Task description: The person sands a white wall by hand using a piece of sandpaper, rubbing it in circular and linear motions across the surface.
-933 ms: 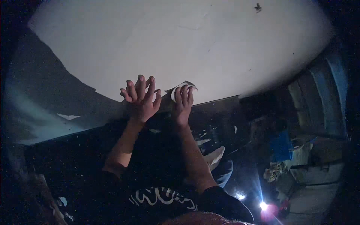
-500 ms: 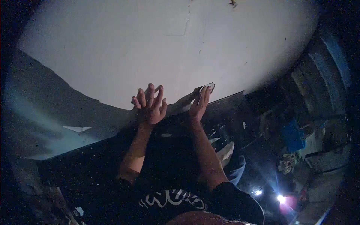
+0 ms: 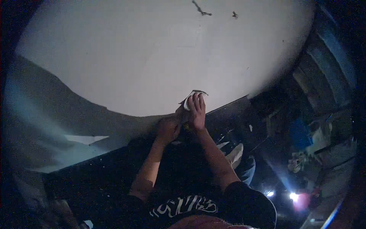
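My right hand (image 3: pixel 197 112) presses a thin white pad (image 3: pixel 187 103) with a dark edge against the lower part of a large white panel (image 3: pixel 126 68). Its fingers lie close together over the pad, pointing up the panel. My left hand (image 3: pixel 168 129) is just to the left and lower, in shadow at the panel's bottom edge. Its fingers look curled in, and whatever they may hold is too dark to make out. Both forearms reach up from below.
Dark marks (image 3: pixel 201 9) and a smaller spot (image 3: pixel 235 15) show high on the panel. A white scrap (image 3: pixel 87 139) lies to the left. At right are a blue container (image 3: pixel 301 134), a light shoe (image 3: pixel 234 155) and a bright lamp (image 3: pixel 293 196).
My right hand has moved left and slightly down with the pad. My left hand, spread open before, has dropped off the panel and drawn in beside the right, fingers curled.
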A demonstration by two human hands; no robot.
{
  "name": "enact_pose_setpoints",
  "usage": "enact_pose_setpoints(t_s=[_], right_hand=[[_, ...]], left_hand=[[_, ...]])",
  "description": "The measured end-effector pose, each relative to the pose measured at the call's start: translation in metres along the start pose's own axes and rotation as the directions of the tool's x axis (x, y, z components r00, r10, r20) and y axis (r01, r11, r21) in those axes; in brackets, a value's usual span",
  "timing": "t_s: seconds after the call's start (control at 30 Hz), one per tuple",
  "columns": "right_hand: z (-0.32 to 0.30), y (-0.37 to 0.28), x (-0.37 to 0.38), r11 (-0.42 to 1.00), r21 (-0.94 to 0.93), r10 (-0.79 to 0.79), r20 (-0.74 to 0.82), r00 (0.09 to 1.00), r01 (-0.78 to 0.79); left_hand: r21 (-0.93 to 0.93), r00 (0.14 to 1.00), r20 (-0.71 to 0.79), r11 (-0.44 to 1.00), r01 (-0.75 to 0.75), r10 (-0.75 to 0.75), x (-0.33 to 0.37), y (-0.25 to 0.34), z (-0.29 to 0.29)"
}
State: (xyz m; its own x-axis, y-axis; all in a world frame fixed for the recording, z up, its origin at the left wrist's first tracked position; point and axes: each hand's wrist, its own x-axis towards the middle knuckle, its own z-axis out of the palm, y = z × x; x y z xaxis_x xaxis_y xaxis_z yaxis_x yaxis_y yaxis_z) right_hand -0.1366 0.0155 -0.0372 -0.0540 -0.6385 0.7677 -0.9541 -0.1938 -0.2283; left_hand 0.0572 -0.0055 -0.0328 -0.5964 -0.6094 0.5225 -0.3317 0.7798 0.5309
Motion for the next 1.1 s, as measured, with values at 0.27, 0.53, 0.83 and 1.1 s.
enact_pose_setpoints(t_s=[0.27, 0.53, 0.83, 1.1], right_hand=[[-0.041, 0.005, 0.051, 0.959, -0.173, -0.24, -0.072, 0.968, 0.225], [-0.038, -0.004, 0.023, 0.968, -0.13, -0.223, -0.047, 0.974, 0.216], [-0.013, 0.024, -0.016, 0.964, -0.15, -0.212, 0.053, 0.976, 0.217], [-0.07, 0.005, 0.085, 0.953, -0.154, -0.281, -0.135, 0.95, 0.26]], left_hand=[[0.024, 0.719, 0.595, 0.901, 0.432, -0.36, -0.045, -0.008, 0.105], [0.017, 0.747, 0.545, 0.896, 0.444, -0.38, -0.081, -0.048, 0.108], [-0.093, 0.936, 0.267, 0.961, 0.262, -0.229, -0.03, -0.043, 0.102], [-0.305, 0.981, 0.068, 0.932, 0.194, -0.182, -0.019, -0.006, 0.062]])
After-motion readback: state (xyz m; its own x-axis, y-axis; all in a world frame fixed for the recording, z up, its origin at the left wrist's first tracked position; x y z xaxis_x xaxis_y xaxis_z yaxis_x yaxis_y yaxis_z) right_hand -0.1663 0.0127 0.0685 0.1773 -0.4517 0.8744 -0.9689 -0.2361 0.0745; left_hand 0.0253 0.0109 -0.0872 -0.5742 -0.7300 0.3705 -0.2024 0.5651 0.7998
